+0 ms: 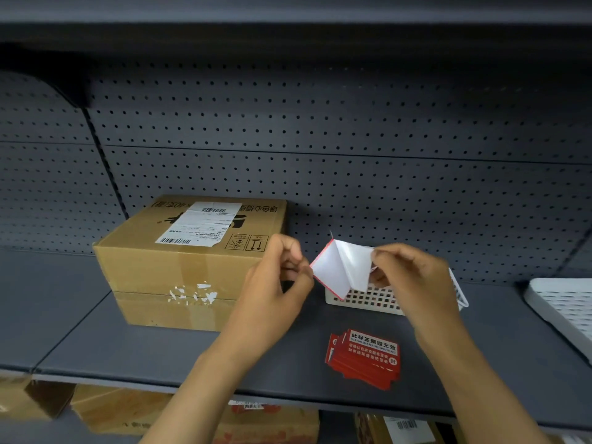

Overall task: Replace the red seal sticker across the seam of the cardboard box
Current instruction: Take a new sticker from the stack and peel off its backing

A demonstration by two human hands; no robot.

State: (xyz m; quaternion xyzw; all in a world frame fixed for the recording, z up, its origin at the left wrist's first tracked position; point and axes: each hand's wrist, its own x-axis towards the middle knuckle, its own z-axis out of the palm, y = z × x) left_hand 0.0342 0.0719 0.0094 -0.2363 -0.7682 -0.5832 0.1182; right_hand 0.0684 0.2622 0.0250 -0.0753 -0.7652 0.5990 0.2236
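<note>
Pinching a sticker (333,270) and its white backing, both hands (275,283) (413,277) hover above the shelf (160,347) beside the box (179,267).

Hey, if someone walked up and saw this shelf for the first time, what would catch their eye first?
Probably the two hands mid-frame: the left hand and right hand peel a red-edged sticker with white backing apart in front of a white perforated plastic basket. Next, the bright stack of red seal stickers on the dark grey shelf, then the brown cardboard box at left, with torn white residue on its front seam.
</note>
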